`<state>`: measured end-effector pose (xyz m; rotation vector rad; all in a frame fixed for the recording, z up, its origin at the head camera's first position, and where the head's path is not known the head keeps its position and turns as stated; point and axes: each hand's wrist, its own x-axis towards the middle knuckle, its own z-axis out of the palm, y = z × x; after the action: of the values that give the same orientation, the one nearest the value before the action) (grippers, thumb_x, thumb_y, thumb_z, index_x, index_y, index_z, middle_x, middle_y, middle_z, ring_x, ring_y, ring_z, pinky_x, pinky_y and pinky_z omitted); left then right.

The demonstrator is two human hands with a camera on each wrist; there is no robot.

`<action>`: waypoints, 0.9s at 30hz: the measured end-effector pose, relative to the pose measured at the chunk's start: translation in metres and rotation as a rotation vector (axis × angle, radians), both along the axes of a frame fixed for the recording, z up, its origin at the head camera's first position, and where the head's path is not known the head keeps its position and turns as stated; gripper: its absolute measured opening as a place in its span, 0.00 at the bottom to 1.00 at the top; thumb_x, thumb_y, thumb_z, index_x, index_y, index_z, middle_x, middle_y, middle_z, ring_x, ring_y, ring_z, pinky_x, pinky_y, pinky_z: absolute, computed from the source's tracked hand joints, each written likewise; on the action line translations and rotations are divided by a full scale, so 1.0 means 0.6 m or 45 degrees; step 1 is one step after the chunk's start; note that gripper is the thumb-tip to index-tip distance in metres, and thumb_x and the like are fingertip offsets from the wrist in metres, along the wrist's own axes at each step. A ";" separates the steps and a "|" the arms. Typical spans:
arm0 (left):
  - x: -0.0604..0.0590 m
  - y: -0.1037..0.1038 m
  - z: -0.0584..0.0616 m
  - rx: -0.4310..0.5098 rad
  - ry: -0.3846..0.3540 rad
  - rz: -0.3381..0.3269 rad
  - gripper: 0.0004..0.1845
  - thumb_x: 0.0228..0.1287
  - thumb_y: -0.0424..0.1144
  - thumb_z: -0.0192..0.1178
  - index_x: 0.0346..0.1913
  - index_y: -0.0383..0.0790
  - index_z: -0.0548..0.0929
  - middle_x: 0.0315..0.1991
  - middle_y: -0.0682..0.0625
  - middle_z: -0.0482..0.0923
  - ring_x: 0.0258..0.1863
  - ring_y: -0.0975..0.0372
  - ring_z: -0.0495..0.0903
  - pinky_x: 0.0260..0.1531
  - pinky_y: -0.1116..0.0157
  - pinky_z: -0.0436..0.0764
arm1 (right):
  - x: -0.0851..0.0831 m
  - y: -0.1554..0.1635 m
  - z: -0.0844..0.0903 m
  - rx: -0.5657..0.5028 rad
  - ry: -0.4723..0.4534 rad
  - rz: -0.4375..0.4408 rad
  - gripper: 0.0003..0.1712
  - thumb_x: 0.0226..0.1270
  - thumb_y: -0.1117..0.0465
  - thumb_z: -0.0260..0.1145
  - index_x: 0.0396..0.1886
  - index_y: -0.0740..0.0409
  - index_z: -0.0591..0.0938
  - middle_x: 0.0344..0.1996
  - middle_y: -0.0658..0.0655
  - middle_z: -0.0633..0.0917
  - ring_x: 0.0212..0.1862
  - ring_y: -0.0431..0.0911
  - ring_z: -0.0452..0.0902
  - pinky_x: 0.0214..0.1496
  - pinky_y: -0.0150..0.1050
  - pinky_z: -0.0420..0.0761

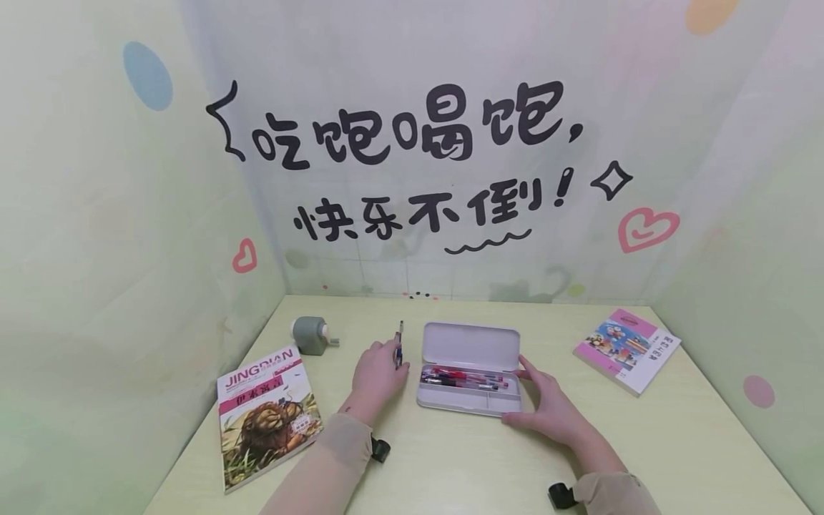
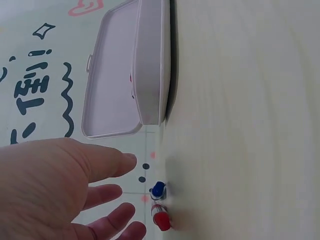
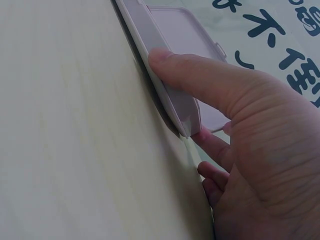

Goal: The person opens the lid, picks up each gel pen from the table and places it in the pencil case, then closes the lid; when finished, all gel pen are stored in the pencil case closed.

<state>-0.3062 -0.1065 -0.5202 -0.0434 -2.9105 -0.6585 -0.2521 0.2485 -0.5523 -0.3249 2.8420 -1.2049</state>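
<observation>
A pale lilac pencil case (image 1: 447,405) lies on the table with its lid (image 1: 472,343) raised at the back. Several pens (image 1: 450,377) are inside it, with red and dark parts showing. My right hand (image 1: 553,408) grips the case's right end, thumb (image 3: 175,62) on the front wall and fingers round the side. To the left of the case, my left hand (image 1: 376,375) reaches over the table beside a blue-ended pen (image 2: 158,190) and a red-ended pen (image 2: 161,219). Its thumb and fingers are spread loosely, and the pens lie just past the fingertips in the left wrist view.
At the back left stands a grey-green pencil sharpener (image 1: 310,336) with a crank. A lion-covered book (image 1: 270,422) lies at the left, and a pink and white book (image 1: 627,350) at the right. A printed backdrop (image 1: 412,272) rises behind the table.
</observation>
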 end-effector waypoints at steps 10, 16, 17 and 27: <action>-0.001 -0.022 -0.013 -0.005 -0.040 0.030 0.31 0.70 0.51 0.74 0.69 0.38 0.83 0.52 0.37 0.87 0.46 0.46 0.86 0.51 0.46 0.88 | 0.000 0.002 0.000 0.000 -0.001 -0.001 0.77 0.54 0.38 0.87 0.92 0.58 0.51 0.80 0.65 0.75 0.85 0.74 0.55 0.82 0.81 0.53; 0.005 -0.026 -0.013 -0.001 -0.065 0.047 0.30 0.70 0.49 0.73 0.68 0.36 0.83 0.48 0.38 0.88 0.42 0.49 0.86 0.50 0.48 0.88 | 0.000 0.001 -0.002 -0.004 0.008 0.006 0.77 0.54 0.39 0.88 0.91 0.59 0.51 0.80 0.66 0.75 0.84 0.74 0.56 0.82 0.81 0.53; 0.005 -0.026 -0.014 -0.001 -0.072 0.052 0.29 0.71 0.48 0.73 0.68 0.35 0.83 0.48 0.38 0.89 0.43 0.49 0.87 0.51 0.48 0.88 | 0.000 0.001 -0.002 -0.009 0.007 0.005 0.77 0.53 0.39 0.88 0.91 0.59 0.51 0.80 0.66 0.75 0.84 0.74 0.56 0.82 0.81 0.53; 0.008 -0.023 -0.012 -0.012 -0.135 0.082 0.14 0.70 0.41 0.72 0.52 0.36 0.90 0.41 0.44 0.90 0.39 0.51 0.88 0.47 0.50 0.89 | 0.001 0.002 0.001 -0.015 0.008 0.006 0.77 0.54 0.39 0.88 0.91 0.59 0.51 0.80 0.65 0.75 0.84 0.74 0.56 0.82 0.81 0.53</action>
<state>-0.3015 -0.1205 -0.5275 0.0861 -3.0017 -0.6558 -0.2518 0.2499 -0.5517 -0.3355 2.8389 -1.2222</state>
